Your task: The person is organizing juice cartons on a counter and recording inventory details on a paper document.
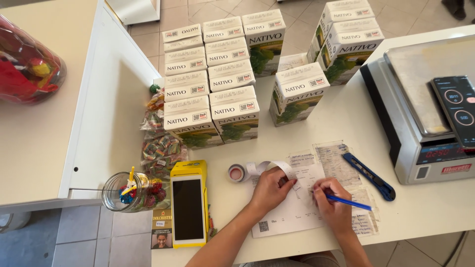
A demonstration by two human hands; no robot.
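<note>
Right hand writes with blue pen; left hand pins paper.

Blue pen, yellow card terminal, white-and-green cartons, blue cutter

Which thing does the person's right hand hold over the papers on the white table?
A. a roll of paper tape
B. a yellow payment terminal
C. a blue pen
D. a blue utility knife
C: the right hand grips a blue pen with its tip on the paper sheet, while the blue utility knife lies apart on the table.
</note>
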